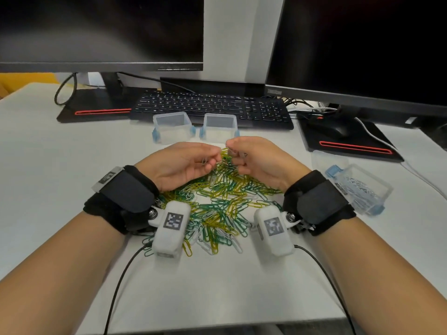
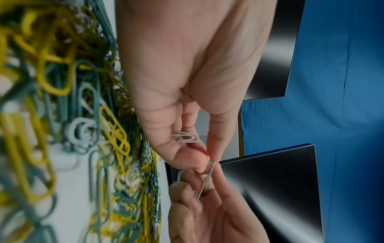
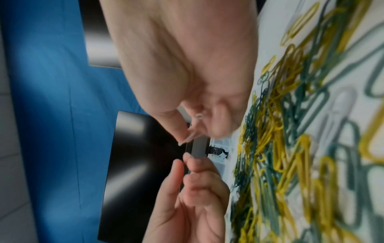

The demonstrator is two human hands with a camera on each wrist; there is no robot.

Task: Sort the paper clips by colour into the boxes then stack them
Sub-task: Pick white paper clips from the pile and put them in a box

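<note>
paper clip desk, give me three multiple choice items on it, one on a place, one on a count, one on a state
1. Where does the box that already holds white clips sit?
A. right of the pile
B. on the keyboard
C. under the left arm

2. How many open boxes with no clips stand in front of the keyboard?
A. one
B. two
C. four

3. What are the hands doing?
A. lying flat on the desk
B. typing
C. each pinching a pale clip above the pile

Answers:
1 A, it lies beside the right wrist, to the right of the pile.
2 B, the left empty box and right empty box stand side by side.
3 C, the left hand and right hand each have fingers closed on a clip.
</note>
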